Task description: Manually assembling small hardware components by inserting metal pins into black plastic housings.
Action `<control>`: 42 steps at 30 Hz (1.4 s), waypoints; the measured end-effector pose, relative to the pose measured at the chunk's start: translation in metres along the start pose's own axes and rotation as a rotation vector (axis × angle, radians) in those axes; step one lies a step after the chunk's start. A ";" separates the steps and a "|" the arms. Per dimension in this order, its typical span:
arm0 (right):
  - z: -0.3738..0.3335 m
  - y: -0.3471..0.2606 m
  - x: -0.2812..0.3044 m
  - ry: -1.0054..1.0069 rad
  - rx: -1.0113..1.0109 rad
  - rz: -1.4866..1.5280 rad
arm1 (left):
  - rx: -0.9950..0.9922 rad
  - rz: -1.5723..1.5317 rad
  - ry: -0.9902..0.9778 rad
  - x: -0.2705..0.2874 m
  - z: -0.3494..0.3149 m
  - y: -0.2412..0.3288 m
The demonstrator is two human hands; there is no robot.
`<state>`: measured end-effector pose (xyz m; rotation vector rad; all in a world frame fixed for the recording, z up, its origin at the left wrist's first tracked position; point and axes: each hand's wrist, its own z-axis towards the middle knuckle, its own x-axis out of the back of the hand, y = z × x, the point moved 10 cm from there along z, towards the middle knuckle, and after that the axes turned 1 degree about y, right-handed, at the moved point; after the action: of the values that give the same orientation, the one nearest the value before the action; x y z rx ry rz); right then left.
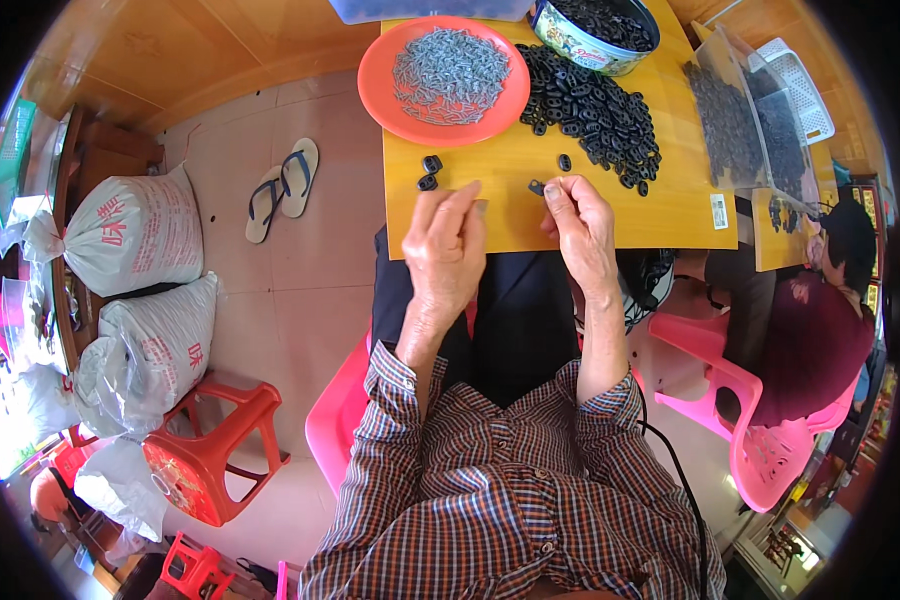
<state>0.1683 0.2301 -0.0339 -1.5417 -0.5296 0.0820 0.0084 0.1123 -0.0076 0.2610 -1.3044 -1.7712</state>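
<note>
My right hand (pixel 582 222) pinches a small black oval part (pixel 537 187) between thumb and fingertips, just above the table's near side. To its left, my left hand (pixel 443 240) is over the table's near edge, its fingers partly stretched and a little apart, with nothing visible in them. Beyond that hand lie two small black pieces (pixel 429 172). A single black oval part (pixel 565 162) lies beyond my right hand. Farther back spreads a heap of similar black oval parts (pixel 595 115). Beside it, an orange-red plate (pixel 375 85) holds many small silvery metal pieces (pixel 450 75).
A round tin (pixel 585 52) of black parts stands at the back. Clear plastic bins (pixel 735 120) and a white basket (pixel 795 90) are on the right, near another person (pixel 805 330) on a pink chair (pixel 760 465). White sacks (pixel 140 225), a red stool (pixel 215 450) and sandals (pixel 298 178) are at left.
</note>
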 end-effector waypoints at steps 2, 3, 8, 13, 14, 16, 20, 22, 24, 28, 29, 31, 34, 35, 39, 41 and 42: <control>-0.003 -0.007 -0.003 -0.061 0.060 -0.019 | 0.076 -0.085 -0.073 -0.011 -0.002 0.001; -0.005 -0.009 -0.002 -0.062 0.060 -0.018 | 0.129 -0.192 -0.130 -0.019 -0.003 -0.002; -0.014 -0.020 -0.009 -0.143 0.151 -0.110 | 0.226 -0.456 -0.284 -0.045 -0.011 -0.006; -0.020 -0.020 -0.014 -0.136 0.082 0.040 | 0.452 -0.709 -0.266 -0.053 -0.022 -0.024; -0.020 -0.020 -0.014 -0.130 0.065 0.129 | 0.533 -0.804 -0.245 -0.055 -0.023 -0.028; -0.023 -0.016 -0.016 -0.131 0.060 0.138 | 0.565 -0.819 -0.251 -0.056 -0.023 -0.029; -0.022 -0.004 -0.014 -0.106 0.055 0.106 | 0.589 -0.808 -0.293 -0.057 -0.024 -0.025; -0.022 -0.004 -0.015 -0.108 0.033 0.138 | 0.582 -0.802 -0.306 -0.056 -0.022 -0.024; -0.021 -0.005 -0.015 -0.111 0.011 0.172 | 0.575 -0.795 -0.316 -0.053 -0.020 -0.023; -0.020 -0.018 -0.012 -0.129 0.149 0.087 | 0.588 -0.715 -0.366 -0.054 -0.018 -0.021; -0.021 -0.022 -0.010 -0.132 0.200 0.057 | 0.587 -0.653 -0.383 -0.055 -0.018 -0.022; -0.020 -0.024 -0.009 -0.118 0.228 0.018 | 0.595 -0.635 -0.400 -0.058 -0.019 -0.024; -0.020 -0.024 -0.009 -0.096 0.212 0.015 | 0.617 -0.612 -0.419 -0.059 -0.019 -0.027; -0.020 -0.020 -0.009 -0.088 0.168 0.050 | 0.632 -0.607 -0.421 -0.060 -0.020 -0.029; -0.020 -0.010 -0.009 -0.027 0.062 0.138 | 0.649 -0.686 -0.337 -0.060 -0.019 -0.030; -0.020 -0.006 -0.011 -0.031 0.026 0.166 | 0.643 -0.696 -0.314 -0.061 -0.018 -0.030; -0.021 -0.006 -0.011 -0.031 0.023 0.169 | 0.645 -0.693 -0.315 -0.062 -0.018 -0.030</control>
<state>0.1648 0.2061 -0.0303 -1.5622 -0.4208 0.2409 0.0397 0.1481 -0.0603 0.9113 -2.1913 -1.9267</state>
